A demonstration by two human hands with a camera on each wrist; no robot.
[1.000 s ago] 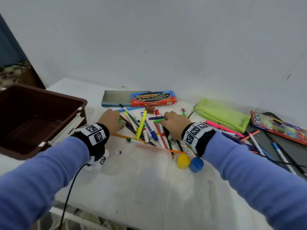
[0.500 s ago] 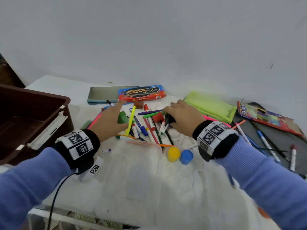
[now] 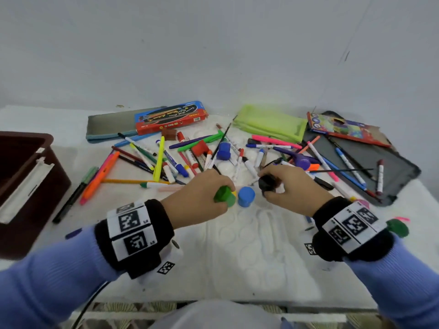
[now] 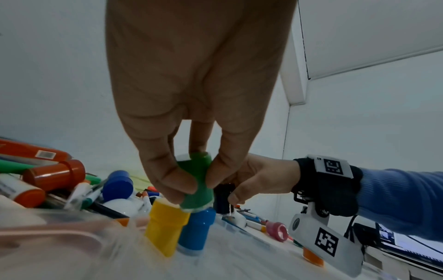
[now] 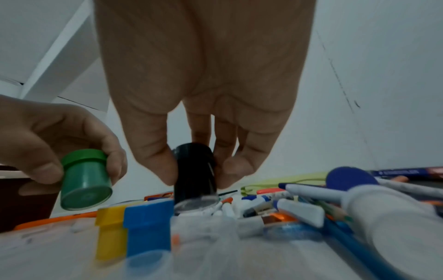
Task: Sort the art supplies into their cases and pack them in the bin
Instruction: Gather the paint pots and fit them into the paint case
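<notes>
Home: quilted mattress (image 3: 249, 245), plain wall (image 3: 213, 43)

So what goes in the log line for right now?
left hand: grips green pot | right hand: grips black pot | bin: not yet packed

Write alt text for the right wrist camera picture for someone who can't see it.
A right hand pinches a small black paint pot just above a table littered with markers. At left, a left hand holds a green paint pot, tilted, above a yellow pot and a blue pot standing side by side.
</notes>
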